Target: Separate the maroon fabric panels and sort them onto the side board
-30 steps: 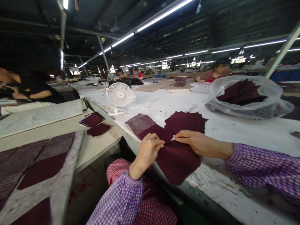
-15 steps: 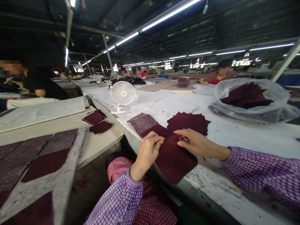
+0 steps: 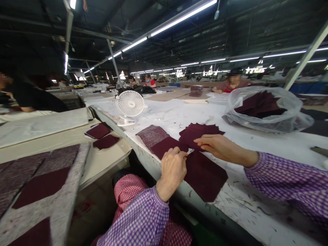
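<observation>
A maroon fabric piece (image 3: 206,176) lies at the near edge of the white table (image 3: 164,111), its upper left corner pinched by my left hand (image 3: 173,171). My right hand (image 3: 221,147) hovers beside the fanned maroon stack (image 3: 200,133), fingertips pressed together; what is between them, if anything, is too small to tell. Left of the stack lies a maroon piece with a speckled grey-maroon part (image 3: 153,135), partly behind my left hand.
A white fan (image 3: 130,103) stands behind the pieces. An open plastic bag (image 3: 269,124) of maroon pieces sits at the right. On the left table (image 3: 112,164) lie more pieces. People work at the far left and across the table.
The held fabric piece has shifted right, and my left hand has moved right with it. My right hand has left the piece, its fingers now closed near the stack. The view has turned slightly right.
</observation>
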`<move>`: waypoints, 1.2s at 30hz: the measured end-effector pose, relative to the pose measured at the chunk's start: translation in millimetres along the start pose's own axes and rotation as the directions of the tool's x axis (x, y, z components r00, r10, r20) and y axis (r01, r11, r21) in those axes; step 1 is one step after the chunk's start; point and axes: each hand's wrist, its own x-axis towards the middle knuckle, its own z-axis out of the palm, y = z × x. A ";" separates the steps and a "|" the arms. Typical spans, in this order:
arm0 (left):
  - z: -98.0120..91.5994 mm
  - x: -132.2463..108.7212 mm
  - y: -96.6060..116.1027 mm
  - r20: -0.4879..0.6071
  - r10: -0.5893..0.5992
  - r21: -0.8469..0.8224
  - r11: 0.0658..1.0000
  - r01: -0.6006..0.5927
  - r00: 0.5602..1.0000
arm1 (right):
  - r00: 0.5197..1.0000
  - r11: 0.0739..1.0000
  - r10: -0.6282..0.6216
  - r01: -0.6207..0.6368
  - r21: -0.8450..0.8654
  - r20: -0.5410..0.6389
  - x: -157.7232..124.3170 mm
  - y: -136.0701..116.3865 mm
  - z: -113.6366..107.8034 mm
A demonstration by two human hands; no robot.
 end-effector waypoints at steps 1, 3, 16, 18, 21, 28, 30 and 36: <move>0.6 -0.3 0.4 0.003 0.002 0.016 1.000 -0.002 1.000 | 0.998 0.998 -0.067 0.067 -0.001 -0.004 0.2 -2.4 2.2; 0.9 -0.7 -0.8 0.010 0.005 0.027 1.000 -0.006 1.000 | 0.987 0.987 -0.158 0.157 0.022 0.041 1.1 -7.2 6.9; -5.2 -10.3 -25.1 -0.044 0.147 -0.112 0.982 -0.152 0.988 | 0.975 0.981 -0.194 0.194 0.017 0.111 -5.8 -9.8 19.5; -6.5 -14.0 -30.5 -0.057 0.175 -0.111 0.977 -0.180 0.983 | 0.962 0.973 -0.227 0.229 0.002 0.149 -6.3 -12.0 16.8; -8.2 -19.5 -34.4 -0.085 0.234 -0.026 0.971 -0.237 0.968 | 0.950 0.966 -0.250 0.259 -0.024 0.186 -5.9 -13.1 13.8; -12.4 -21.6 -31.1 -0.084 0.461 0.212 0.874 -0.436 0.883 | 0.914 0.930 -0.299 0.343 -0.131 0.275 0.7 -18.1 9.1; -12.6 -21.6 -32.4 -0.087 0.456 0.171 0.883 -0.437 0.886 | 0.900 0.909 -0.306 0.373 -0.185 0.311 3.3 -21.6 6.6; -18.8 -29.1 -37.3 -0.146 0.217 -0.217 0.945 -0.246 0.965 | 0.891 0.886 -0.324 0.403 -0.228 0.317 5.7 -27.0 3.8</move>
